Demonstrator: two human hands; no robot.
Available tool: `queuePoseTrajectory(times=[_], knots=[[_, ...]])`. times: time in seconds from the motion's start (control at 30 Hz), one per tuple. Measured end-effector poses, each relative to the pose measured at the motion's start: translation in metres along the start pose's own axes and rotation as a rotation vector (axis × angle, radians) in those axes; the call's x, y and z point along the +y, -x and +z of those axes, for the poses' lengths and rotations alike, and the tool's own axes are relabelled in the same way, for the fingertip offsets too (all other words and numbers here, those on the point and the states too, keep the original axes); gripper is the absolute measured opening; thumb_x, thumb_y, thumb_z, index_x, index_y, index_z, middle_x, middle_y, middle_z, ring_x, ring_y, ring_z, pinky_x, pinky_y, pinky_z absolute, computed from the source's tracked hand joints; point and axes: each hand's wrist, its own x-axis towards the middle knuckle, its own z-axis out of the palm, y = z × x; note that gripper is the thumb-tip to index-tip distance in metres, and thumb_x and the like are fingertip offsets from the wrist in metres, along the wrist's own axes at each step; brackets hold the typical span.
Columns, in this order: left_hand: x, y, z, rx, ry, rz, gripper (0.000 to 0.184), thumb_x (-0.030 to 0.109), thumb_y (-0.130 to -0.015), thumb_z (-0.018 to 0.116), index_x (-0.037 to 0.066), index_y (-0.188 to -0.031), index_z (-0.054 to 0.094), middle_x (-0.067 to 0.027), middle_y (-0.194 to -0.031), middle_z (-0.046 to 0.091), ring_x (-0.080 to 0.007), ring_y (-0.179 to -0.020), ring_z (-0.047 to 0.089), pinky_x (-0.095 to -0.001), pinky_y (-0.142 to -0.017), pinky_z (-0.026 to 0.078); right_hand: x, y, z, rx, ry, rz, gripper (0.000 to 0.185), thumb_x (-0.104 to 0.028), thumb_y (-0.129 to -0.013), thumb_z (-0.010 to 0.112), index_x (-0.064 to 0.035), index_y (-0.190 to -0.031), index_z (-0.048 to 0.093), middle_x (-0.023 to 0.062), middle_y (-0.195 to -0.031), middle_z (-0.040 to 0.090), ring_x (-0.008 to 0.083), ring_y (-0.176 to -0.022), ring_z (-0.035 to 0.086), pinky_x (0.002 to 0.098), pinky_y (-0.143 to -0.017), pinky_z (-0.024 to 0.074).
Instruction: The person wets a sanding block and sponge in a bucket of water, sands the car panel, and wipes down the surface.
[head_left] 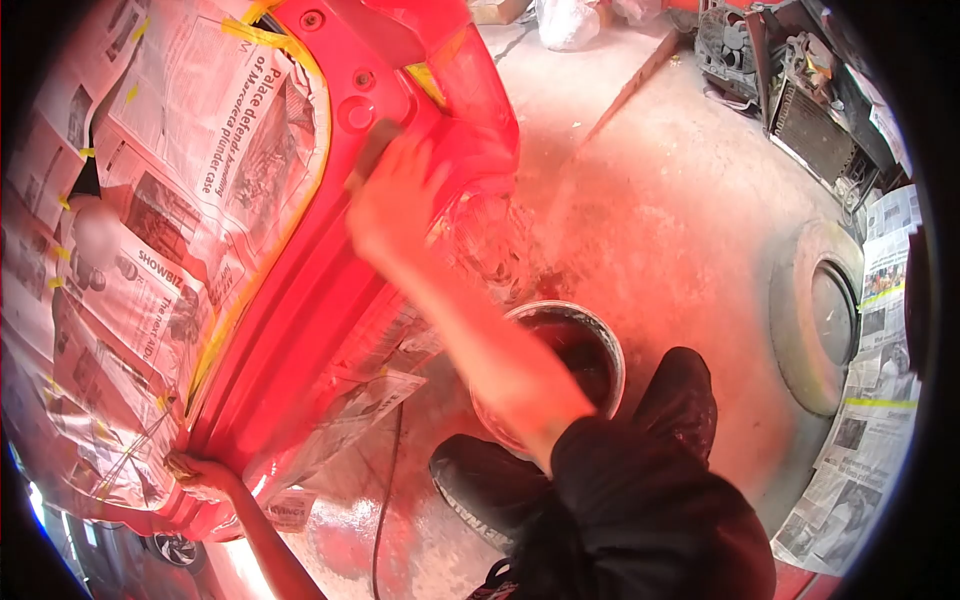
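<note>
My right hand (395, 195), smeared by motion, presses a dark brown pad (374, 150) against the red car body panel (300, 300), near its upper corner with round plugs. The pad's exact kind is hard to make out. Lower left, my left hand (208, 478) is closed around a small brownish, sponge-like piece (181, 465) at the lower end of the red sill. Newspaper masking (170, 200), edged with yellow tape (322, 130), covers the opening beside the panel.
A bucket (617, 350) with dark contents stands under my right forearm, near my dark shoes (490, 485). A tyre (800, 300) lies at the right beside newspaper-covered parts (860, 440). Radiator-like parts (815, 120) sit at the upper right. A thin hose or cable (385, 500) crosses the floor.
</note>
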Motion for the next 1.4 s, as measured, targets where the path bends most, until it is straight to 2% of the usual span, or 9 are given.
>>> queuePoseTrajectory(times=[0.17,0.3,0.4,0.5,0.63,0.7,0.83,0.9,1.4], knots=[[-0.019,-0.002,0.005,0.043,-0.143,0.048,0.051,0.039,-0.107,0.051,0.001,-0.139,0.063,-0.0177,-0.137,0.066,-0.0401,-0.122,0.065,-0.0492,-0.099,0.053,-0.035,0.06,-0.016,-0.112,-0.046,-0.057,0.095,-0.045,-0.093,0.066,0.0196,-0.15,0.026,0.0368,-0.159,0.029,0.0505,-0.152,0.022,0.0675,-0.123,0.0125],[-0.015,0.002,0.013,0.103,-0.013,0.098,0.054,0.04,-0.107,0.05,0.0,-0.142,0.059,-0.0181,-0.137,0.066,-0.0394,-0.123,0.064,-0.0495,-0.102,0.052,0.0,-0.026,-0.02,-0.079,-0.035,0.055,0.082,-0.04,-0.101,0.055,0.0161,-0.153,0.026,0.033,-0.161,0.029,0.0469,-0.153,0.022,0.0665,-0.123,0.0138],[-0.016,0.004,0.008,0.024,-0.194,-0.124,0.054,0.04,-0.107,0.05,-0.001,-0.141,0.06,-0.019,-0.136,0.066,-0.039,-0.124,0.064,-0.0489,-0.104,0.051,-0.01,0.01,-0.013,-0.08,0.024,-0.038,0.082,-0.039,-0.101,0.054,0.0161,-0.153,0.023,0.0339,-0.161,0.027,0.0466,-0.154,0.021,0.0668,-0.123,0.0137],[-0.017,0.0,0.014,0.102,-0.055,0.081,0.054,0.039,-0.107,0.05,-0.001,-0.14,0.06,-0.0192,-0.136,0.067,-0.0387,-0.124,0.065,-0.0483,-0.104,0.051,-0.026,0.062,-0.019,-0.167,0.008,-0.109,0.082,-0.041,-0.102,0.053,0.0159,-0.154,0.024,0.0347,-0.161,0.027,0.0459,-0.154,0.021,0.067,-0.122,0.0145],[0.031,0.004,-0.01,0.012,-0.152,-0.076,0.052,0.039,-0.106,0.051,-0.001,-0.137,0.063,-0.0202,-0.134,0.067,-0.0387,-0.122,0.065,-0.0485,-0.102,0.052,0.015,-0.03,-0.01,-0.053,-0.046,-0.061,0.09,-0.039,-0.096,0.064,0.0179,-0.153,0.024,0.04,-0.161,0.02,0.052,-0.153,0.017,0.0705,-0.121,0.0113],[-0.026,0.002,0.013,0.09,-0.114,0.035,0.052,0.041,-0.105,0.053,-0.001,-0.134,0.065,-0.0207,-0.134,0.067,-0.0391,-0.119,0.067,-0.0499,-0.099,0.053,0.017,-0.036,-0.009,-0.066,-0.057,-0.043,0.089,-0.039,-0.096,0.064,0.0178,-0.152,0.024,0.0402,-0.16,0.021,0.0518,-0.153,0.018,0.0705,-0.121,0.0117],[0.017,0.005,-0.001,0.114,-0.084,-0.017,0.055,0.045,-0.103,0.057,-0.001,-0.132,0.066,-0.0199,-0.132,0.068,-0.0397,-0.113,0.068,-0.0533,-0.093,0.054,-0.016,0.051,-0.017,-0.07,-0.037,-0.176,0.082,-0.043,-0.099,0.057,0.0159,-0.149,0.031,0.0365,-0.158,0.03,0.0463,-0.152,0.026,0.0707,-0.12,0.0163],[-0.036,-0.002,0.021,0.123,-0.081,-0.01,0.057,0.047,-0.102,0.059,-0.001,-0.131,0.066,-0.0197,-0.133,0.067,-0.0396,-0.114,0.068,-0.0546,-0.092,0.053,-0.014,0.04,-0.012,0.005,-0.02,-0.154,0.085,-0.044,-0.098,0.059,0.0177,-0.149,0.031,0.0372,-0.157,0.032,0.0482,-0.151,0.027,0.0701,-0.121,0.0137],[-0.021,0.005,0.018,0.135,-0.138,-0.028,0.06,0.048,-0.104,0.053,-0.004,-0.131,0.063,-0.0208,-0.133,0.067,-0.0413,-0.118,0.065,-0.0546,-0.094,0.052,0.036,-0.061,-0.008,-0.007,-0.06,-0.044,0.078,-0.039,-0.094,0.065,0.0153,-0.145,0.04,0.0329,-0.156,0.037,0.0464,-0.149,0.032,0.0744,-0.118,0.0132]])
